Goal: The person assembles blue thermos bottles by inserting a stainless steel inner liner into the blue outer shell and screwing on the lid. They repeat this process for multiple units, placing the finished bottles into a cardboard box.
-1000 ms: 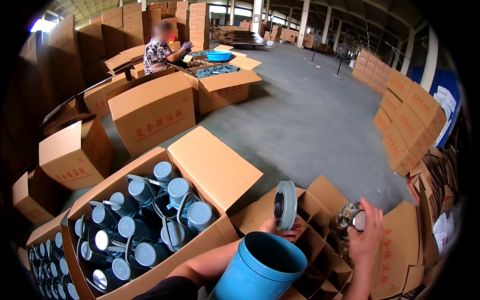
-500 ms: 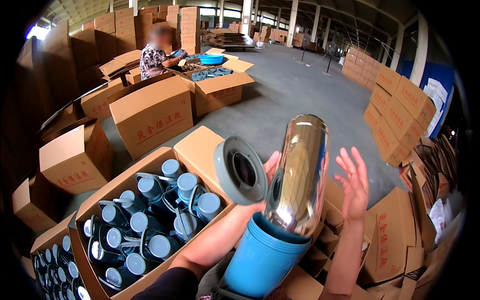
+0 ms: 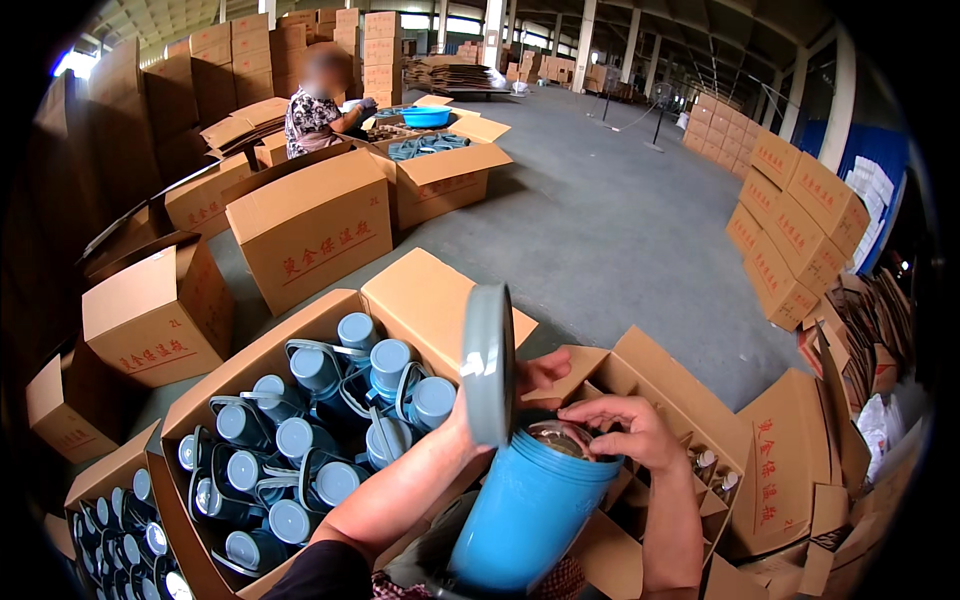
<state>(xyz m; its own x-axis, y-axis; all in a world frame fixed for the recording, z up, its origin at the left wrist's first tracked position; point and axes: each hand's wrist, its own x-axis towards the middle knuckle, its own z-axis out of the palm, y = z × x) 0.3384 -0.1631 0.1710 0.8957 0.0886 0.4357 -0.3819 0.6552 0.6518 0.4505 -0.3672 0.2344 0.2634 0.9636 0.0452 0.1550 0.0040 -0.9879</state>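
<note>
A blue thermos casing stands tilted in front of me, its threaded mouth up. Inside it sits a silvered glass liner, and only its top end shows at the mouth. My right hand has bent fingers over that mouth, closed on the end of the liner. With my left hand I hold a grey plastic ring-shaped cap on edge, left of the casing's mouth. The cap hides part of that hand. What supports the casing's lower end is hard to make out.
Left of me, an open carton holds several blue thermoses with grey lids. A divided carton with glass liners stands at the right. Ahead, a person works by cartons and a blue basin. Stacked boxes stand far right.
The glass liner has sunk from high above the casing to inside it. My right hand has come down from open to the mouth. The grey cap has turned edge-on.
</note>
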